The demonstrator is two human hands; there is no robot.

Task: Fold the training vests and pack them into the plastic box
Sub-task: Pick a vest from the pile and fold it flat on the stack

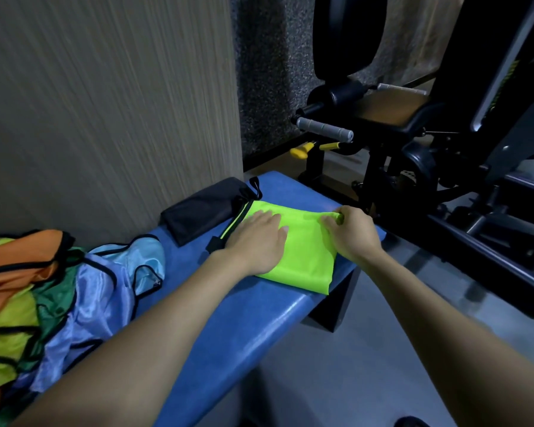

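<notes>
**Neon vest half-folded at the bench's far end**

The neon green vest (pixel 299 251) lies flat on the blue bench (pixel 244 328), near its far right corner, one edge reaching the bench's right edge. It looks thin, light and slippery, a mesh-like fabric that will slide and spring open unless pinned, so it is best taken by a hem or corner and creased under a flat palm. The left hand (pixel 256 241) rests on its left half, fingers straight and spread, pressing the cloth down. The right hand (pixel 349 232) sits on its far right corner, fingers curled and pinching a bunched bit of fabric.

Just beyond the vest, touching its far left edge, lies a black drawstring pouch (pixel 204 208) against the wall. At the bench's near left end a loose pile of unfolded vests (pixel 59 291), orange, yellow, green and pale blue, waits. No plastic box shows.
</notes>
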